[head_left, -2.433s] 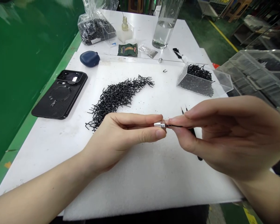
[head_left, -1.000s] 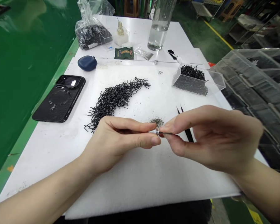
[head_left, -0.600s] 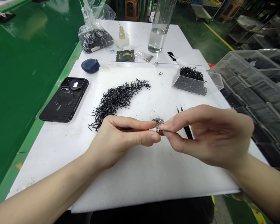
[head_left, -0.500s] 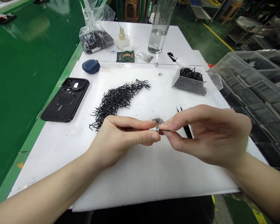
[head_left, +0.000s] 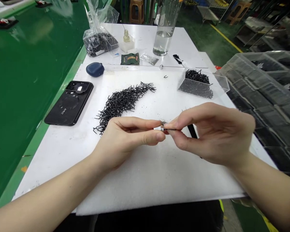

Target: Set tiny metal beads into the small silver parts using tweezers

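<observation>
My left hand [head_left: 128, 138] pinches a small silver metal piece [head_left: 159, 129] between thumb and forefinger. My right hand [head_left: 212, 132] pinches a thin black pin [head_left: 170, 129] whose tip meets the silver piece. Both hands hover just above a white foam pad [head_left: 145, 174]. A curved heap of black bent pins [head_left: 122, 101] lies behind my left hand. A small pile of tiny grey bits [head_left: 163, 122] sits just behind the fingertips. Black tweezers [head_left: 190, 130] lie under my right hand, mostly hidden.
A clear plastic box of black pins [head_left: 198, 84] stands at the back right. A black phone [head_left: 69, 103] and a blue case [head_left: 94, 69] lie at the left. Further back are a bag of pins [head_left: 99, 40], a glass of water [head_left: 162, 38] and a green packet [head_left: 130, 59]. Clear trays [head_left: 268, 83] stand at the right.
Both hands have stayed pinched together, drifting slightly up and left in the view. The small grey pile, hidden 2.4 s ago, came into view and now sits right behind the fingertips.
</observation>
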`<state>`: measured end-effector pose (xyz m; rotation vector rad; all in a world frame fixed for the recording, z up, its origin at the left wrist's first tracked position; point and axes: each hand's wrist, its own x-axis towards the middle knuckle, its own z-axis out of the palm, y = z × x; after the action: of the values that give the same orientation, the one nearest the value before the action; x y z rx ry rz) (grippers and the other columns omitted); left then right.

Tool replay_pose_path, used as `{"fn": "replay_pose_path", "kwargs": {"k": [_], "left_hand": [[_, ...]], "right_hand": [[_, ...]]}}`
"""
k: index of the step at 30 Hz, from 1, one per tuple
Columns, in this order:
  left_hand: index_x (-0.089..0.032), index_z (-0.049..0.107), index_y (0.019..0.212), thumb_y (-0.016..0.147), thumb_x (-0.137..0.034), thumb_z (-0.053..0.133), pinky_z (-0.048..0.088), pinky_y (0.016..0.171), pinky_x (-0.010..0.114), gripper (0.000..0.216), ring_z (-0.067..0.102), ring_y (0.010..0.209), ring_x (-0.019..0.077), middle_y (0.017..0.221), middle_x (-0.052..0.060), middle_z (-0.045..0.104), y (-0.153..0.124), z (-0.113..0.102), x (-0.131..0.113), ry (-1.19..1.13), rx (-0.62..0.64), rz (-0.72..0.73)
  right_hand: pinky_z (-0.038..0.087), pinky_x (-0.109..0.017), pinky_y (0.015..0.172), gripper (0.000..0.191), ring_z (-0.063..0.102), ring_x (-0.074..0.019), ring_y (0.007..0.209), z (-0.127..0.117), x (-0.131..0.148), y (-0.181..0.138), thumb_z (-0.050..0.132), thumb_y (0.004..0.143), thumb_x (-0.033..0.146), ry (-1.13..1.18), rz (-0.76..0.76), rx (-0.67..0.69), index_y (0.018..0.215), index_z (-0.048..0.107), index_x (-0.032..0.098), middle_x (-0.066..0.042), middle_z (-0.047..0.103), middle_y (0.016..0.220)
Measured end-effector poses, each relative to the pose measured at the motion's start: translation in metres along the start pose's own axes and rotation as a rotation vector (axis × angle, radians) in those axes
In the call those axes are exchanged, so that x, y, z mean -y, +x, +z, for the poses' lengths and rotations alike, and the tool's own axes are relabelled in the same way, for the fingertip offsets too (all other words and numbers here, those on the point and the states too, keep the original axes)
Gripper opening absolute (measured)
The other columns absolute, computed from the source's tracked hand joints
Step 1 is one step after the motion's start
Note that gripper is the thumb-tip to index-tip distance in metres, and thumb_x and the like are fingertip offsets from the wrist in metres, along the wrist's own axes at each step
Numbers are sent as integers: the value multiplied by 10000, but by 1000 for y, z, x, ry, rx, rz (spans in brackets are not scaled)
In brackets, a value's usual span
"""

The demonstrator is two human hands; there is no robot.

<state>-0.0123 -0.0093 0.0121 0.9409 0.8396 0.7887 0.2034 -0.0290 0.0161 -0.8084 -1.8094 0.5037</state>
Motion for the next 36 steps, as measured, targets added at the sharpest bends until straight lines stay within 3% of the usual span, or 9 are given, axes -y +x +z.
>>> {"fn": "replay_pose_path", "kwargs": {"k": [13,18,21,23,29,36], "left_hand": [[-275,867,895,743,-176,952,619,740,149,200,771,744,97,807,-29,844,0,0,1,-6,24,44],[-265,841,963,786,-207,928,584,666,164,205,738,747,104,834,-24,807,1,3,1,24,-38,123],[-302,843,1029,856,-232,874,572,692,181,190,714,811,103,942,-16,800,0,5,1,171,-63,265],[-282,854,974,862,-188,854,565,720,210,146,716,873,127,977,4,815,-2,6,2,305,-22,360],[-250,830,868,834,-170,856,607,798,345,91,708,819,195,847,6,838,-8,9,9,814,161,575],[-214,773,868,855,-122,790,583,680,292,94,655,757,182,763,1,796,-11,9,15,1060,128,722]], "right_hand": [[658,-402,597,394,774,-233,717,1,-2,-1,843,711,24,-14,-17,-44,961,772,321,25,803,848],[655,-295,592,344,791,-178,705,-5,-2,8,807,797,-3,183,228,-196,964,758,293,23,802,836],[654,-247,605,334,793,-159,685,-11,-9,13,771,805,-50,267,299,-248,919,749,263,31,795,796],[656,-232,613,342,790,-150,682,-13,-12,15,768,794,-67,292,286,-244,918,751,251,36,790,790],[645,-220,622,352,775,-128,667,-11,-13,13,784,780,-44,242,226,-207,951,736,260,51,779,806],[637,-262,572,349,784,-163,702,-11,-15,10,852,744,29,193,176,-155,980,737,259,39,765,829]]}}
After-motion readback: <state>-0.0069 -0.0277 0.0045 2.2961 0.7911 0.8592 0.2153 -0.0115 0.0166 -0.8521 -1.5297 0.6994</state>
